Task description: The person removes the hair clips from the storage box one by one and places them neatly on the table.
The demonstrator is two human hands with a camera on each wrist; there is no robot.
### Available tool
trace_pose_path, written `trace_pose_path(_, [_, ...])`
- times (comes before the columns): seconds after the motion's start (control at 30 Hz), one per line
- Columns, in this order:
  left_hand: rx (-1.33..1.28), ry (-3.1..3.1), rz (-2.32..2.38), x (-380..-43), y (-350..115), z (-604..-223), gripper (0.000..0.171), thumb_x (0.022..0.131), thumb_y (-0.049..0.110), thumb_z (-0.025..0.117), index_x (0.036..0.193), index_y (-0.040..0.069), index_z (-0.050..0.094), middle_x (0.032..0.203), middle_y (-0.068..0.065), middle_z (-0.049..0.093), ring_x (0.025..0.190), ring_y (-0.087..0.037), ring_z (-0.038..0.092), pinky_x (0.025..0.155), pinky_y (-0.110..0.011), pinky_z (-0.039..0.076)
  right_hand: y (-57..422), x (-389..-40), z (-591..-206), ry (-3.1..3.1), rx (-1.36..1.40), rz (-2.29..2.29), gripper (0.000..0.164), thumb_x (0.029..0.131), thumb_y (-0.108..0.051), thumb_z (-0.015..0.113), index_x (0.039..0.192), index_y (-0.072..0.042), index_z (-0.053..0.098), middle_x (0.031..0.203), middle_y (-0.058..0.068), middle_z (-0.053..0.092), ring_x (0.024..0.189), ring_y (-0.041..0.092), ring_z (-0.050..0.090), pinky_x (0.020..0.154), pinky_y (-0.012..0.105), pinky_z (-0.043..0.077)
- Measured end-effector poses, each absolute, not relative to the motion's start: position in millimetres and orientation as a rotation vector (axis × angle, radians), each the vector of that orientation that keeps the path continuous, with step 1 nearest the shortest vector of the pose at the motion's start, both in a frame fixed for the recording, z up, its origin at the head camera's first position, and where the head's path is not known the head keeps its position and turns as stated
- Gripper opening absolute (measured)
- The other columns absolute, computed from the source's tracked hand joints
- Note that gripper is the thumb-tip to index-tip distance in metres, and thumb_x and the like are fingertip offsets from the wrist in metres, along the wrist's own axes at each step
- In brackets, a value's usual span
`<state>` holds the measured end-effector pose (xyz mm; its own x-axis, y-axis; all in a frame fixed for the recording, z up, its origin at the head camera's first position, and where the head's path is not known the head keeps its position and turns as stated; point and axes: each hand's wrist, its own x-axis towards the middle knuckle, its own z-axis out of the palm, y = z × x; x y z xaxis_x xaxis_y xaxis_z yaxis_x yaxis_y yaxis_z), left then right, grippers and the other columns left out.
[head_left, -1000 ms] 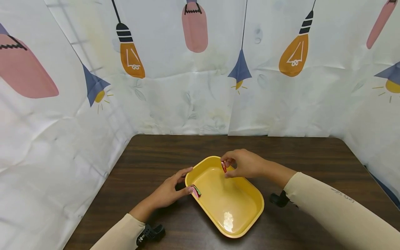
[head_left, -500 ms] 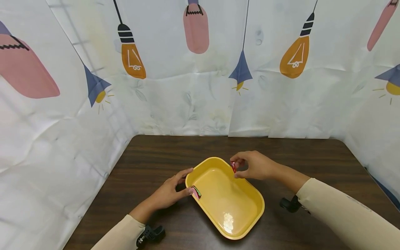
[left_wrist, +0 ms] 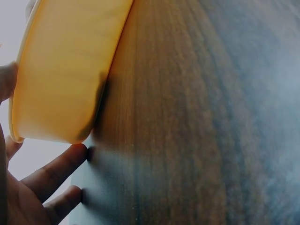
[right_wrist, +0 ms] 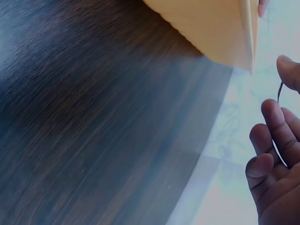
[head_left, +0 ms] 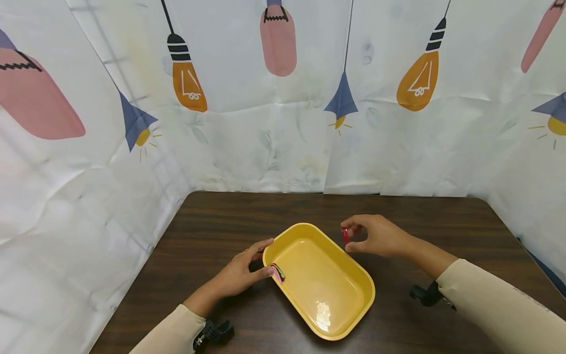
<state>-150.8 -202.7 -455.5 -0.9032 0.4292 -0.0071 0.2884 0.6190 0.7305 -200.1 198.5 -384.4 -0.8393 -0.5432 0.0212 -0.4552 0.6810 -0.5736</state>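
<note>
On a dark wood-grain tabletop point(head_left: 239, 211) with rounded far corners, I have a yellow plastic tray point(head_left: 325, 280) set at a slant, glare shining near its closest corner. A creased white curtain point(head_left: 274, 147) wraps the far side and both flanks, printed with orange bulbs point(head_left: 190, 86), blue lampshades point(head_left: 341, 93), pink lamps point(head_left: 278, 42) and faint leaf sprays. Both wrist feeds reach me hazy and bluish over the grain.

I can make out no brand; the small dark marks on the cream right sleeve point(head_left: 499, 309) are too faint for me to read. A black wrist camera point(head_left: 214, 332) sits at the left cuff, another at the right.

My left hand point(head_left: 240, 270) comes in from the near left, thumb at the tray's rim, fingers extended and spread about its left corner, touching rather than curling round it. Just beside that thumb, inside the tray, lie small pink, green and dark strips point(head_left: 278, 273), partly covered.

My right hand point(head_left: 376, 236) reaches in from the right, palm side toward the tray, pinching a thin red piece point(head_left: 346, 235) between thumb and fingertips. That piece is just outside the tray's far right rim; I cannot judge its height.
</note>
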Motion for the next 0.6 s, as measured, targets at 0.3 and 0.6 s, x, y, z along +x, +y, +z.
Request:
trace_pose_path(0.3, [0.606, 2.657, 1.146, -152.5, -203.3, -454.8, 0.073, 0.096, 0.053, 0.069, 0.158, 0.043, 0.033, 0.153, 0.004, 0.049, 0.132, -0.023, 0.055, 0.108, -0.069, 0.03, 216.5, -200.6, -393.0, 2.776, -0.769, -0.878, 0.058, 0.084, -0.037, 0.087, 0.132, -0.01, 0.066, 0.105, -0.008, 0.066, 0.102, 0.027, 0.064, 0.089, 0.049, 0.054])
trace_pose_path(0.6, [0.612, 2.653, 1.152, -152.1, -202.6, -454.4, 0.072, 0.096, 0.052, 0.068, 0.158, 0.042, 0.033, 0.154, 0.002, 0.048, 0.131, -0.021, 0.056, 0.108, -0.066, 0.033, 231.2, -198.8, -401.6, 2.791, -0.758, -0.869, 0.056, 0.085, -0.034, 0.087, 0.131, -0.01, 0.066, 0.105, -0.008, 0.066, 0.101, 0.025, 0.064, 0.09, 0.051, 0.053])
